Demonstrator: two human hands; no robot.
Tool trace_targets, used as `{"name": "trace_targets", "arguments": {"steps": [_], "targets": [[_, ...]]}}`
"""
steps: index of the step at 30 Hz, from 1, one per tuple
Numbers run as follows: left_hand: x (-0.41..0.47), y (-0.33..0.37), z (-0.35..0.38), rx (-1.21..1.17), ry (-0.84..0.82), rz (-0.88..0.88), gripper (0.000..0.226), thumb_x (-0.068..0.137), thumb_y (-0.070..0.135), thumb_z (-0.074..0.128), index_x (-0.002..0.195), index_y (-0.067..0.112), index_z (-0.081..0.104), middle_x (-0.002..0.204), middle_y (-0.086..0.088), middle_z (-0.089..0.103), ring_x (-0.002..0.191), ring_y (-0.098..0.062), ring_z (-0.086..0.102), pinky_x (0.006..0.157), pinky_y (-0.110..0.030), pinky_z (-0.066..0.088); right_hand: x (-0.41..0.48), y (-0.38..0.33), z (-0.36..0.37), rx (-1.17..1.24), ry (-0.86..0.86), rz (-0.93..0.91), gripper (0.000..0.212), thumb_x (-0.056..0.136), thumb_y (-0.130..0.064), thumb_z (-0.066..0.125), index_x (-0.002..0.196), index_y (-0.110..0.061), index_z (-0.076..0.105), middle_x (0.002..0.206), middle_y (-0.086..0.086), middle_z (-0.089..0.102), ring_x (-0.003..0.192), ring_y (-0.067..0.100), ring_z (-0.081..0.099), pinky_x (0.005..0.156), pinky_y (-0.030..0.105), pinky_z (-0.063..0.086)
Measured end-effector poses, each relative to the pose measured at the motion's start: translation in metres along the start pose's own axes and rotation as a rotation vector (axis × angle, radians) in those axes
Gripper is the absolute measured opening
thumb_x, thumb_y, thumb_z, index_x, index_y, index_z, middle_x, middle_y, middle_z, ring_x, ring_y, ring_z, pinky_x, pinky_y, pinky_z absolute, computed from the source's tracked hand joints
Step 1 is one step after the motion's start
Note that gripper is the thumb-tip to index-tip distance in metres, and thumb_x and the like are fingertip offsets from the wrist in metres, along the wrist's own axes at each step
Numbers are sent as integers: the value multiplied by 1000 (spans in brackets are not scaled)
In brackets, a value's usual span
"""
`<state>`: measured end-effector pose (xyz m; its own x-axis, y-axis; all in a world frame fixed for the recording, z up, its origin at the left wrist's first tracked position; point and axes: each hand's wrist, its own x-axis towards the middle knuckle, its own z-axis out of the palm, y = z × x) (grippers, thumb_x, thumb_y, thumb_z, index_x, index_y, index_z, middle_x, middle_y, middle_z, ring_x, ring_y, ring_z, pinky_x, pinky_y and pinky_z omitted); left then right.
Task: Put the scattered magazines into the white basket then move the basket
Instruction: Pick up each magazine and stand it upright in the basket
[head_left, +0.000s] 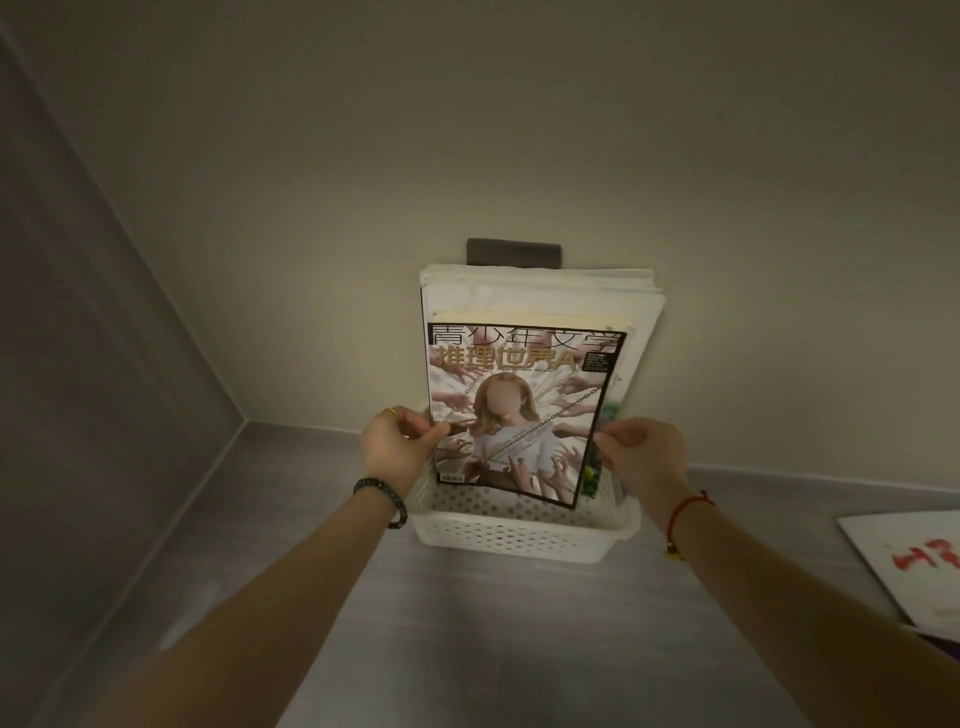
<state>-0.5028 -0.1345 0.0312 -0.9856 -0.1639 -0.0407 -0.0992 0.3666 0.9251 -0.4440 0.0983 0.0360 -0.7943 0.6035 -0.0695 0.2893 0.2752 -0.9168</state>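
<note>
A white perforated basket (511, 535) stands on the grey floor against the wall. Several magazines (524, 296) stand upright in it, leaning on the wall. The front magazine (524, 410) shows a figure in white wrapped in chains and ringed by reaching hands. My left hand (392, 447) pinches its left edge. My right hand (641, 452) pinches its right edge. The magazine's lower edge sits inside the basket, tilted slightly.
A white magazine with red lettering (914, 566) lies flat on the floor at the right edge. A dark wall plate (514, 253) sits behind the stack. The room corner (244, 421) is to the left, with bare floor in front of the basket.
</note>
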Motion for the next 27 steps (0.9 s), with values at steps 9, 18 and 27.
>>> {"name": "trace_targets", "arguments": {"steps": [9,18,27], "targets": [[-77,20,23,-168,-154,59,20,75,11,71,67,14,53,63,-3,59,58,-19,59,53,-24,53,-36,35,-111,39,-112,14,13,72,7,68,84,3,66,58,8,60,56,26,57,57,30,54],[-204,19,139,-233,-439,-112,14,81,17,66,87,6,60,74,-8,61,59,-16,60,47,-16,51,-64,120,-275,-114,-68,101,18,73,1,69,90,-5,67,83,15,66,78,27,62,71,27,56],[-302,4,238,-29,-598,-131,30,89,29,53,61,21,55,63,2,57,66,-17,55,73,-34,50,-78,208,-369,-105,17,318,20,73,0,70,93,0,67,72,8,64,59,17,56,50,17,49]]}}
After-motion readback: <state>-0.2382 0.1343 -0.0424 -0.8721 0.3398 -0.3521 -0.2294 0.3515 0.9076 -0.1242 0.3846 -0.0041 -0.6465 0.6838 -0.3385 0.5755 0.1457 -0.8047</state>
